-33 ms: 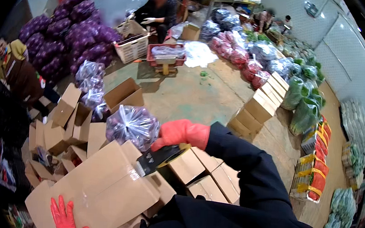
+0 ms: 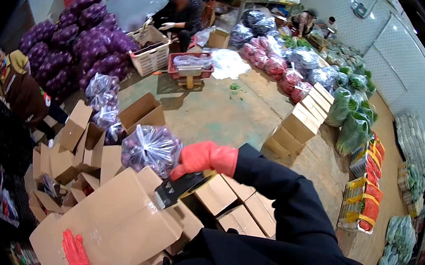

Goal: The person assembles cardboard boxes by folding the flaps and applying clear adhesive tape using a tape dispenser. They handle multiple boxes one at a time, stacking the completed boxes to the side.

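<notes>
In the head view, the right hand, in a red glove, is closed around a black tape dispenser, held just above the open flap of a cardboard box. A clear bag of purple produce sits at the box's far edge, just beside that hand. The left hand, also red-gloved, lies flat and open on the box's near side, gripping nothing. Stacked cardboard cartons stand well apart on the floor.

Bagged produce, cartons crowd left; floor probably open.
</notes>
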Available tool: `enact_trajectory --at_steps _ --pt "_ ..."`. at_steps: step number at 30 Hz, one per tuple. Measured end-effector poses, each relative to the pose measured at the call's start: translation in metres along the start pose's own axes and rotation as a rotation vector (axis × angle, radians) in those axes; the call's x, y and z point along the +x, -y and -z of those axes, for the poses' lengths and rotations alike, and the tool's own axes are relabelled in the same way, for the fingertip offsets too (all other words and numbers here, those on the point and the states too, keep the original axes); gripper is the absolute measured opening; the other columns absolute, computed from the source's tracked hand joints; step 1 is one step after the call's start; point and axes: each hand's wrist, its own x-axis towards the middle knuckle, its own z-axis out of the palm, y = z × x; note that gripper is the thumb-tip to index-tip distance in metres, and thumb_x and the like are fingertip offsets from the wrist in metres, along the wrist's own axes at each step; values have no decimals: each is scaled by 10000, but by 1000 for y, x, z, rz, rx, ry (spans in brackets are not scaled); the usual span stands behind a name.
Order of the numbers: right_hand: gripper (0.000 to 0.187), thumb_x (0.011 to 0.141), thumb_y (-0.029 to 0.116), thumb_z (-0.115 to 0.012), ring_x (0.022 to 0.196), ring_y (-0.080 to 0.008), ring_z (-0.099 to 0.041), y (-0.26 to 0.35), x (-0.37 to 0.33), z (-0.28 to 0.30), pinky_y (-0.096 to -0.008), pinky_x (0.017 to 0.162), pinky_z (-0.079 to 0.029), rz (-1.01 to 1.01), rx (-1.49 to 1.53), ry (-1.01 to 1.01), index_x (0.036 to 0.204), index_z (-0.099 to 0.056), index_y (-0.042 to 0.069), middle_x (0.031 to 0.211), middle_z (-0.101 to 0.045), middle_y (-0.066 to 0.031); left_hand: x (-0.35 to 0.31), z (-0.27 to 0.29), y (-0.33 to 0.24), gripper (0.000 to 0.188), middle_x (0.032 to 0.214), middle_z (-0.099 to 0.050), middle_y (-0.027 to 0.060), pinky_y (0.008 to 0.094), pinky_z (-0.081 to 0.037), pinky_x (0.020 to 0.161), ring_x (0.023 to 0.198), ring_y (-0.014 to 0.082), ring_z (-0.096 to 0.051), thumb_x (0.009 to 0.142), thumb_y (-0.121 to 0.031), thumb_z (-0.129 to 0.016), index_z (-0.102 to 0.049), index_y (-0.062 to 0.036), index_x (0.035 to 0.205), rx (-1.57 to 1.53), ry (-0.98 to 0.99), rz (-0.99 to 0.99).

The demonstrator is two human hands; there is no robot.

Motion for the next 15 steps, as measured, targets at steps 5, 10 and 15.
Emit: enact_trajectory --at_steps 5,10,15 --pt "511 727 531 -646 783 -258 -667 16 -10 1 -363 707 -507 48 -50 -53 849 -714 40 833 -696 -118 40 -33 -21 822 1522 -200 202 595 -34 1108 1405 466 -70 707 -465 -634 -407 -65 1388 -268 -97 -239" --pt "467 700 492 -676 839 -245 -666 18 -5 4 -360 746 -503 41 -30 -22 895 -724 70 907 -704 -87 81 -10 -43 776 1489 -230 240 531 -111 1131 1383 447 -153 804 -388 -584 -299 -11 1419 -175 -45 -420" --pt "362 660 381 -742 874 -268 -654 -25 26 -23 -362 759 -501 605 16 -288 892 -727 103 925 -694 -95 148 18 -97 580 1408 -412 192 515 -121 1135 1362 421 -242 825 -330 -557 -487 5 1292 -48 91 -627"
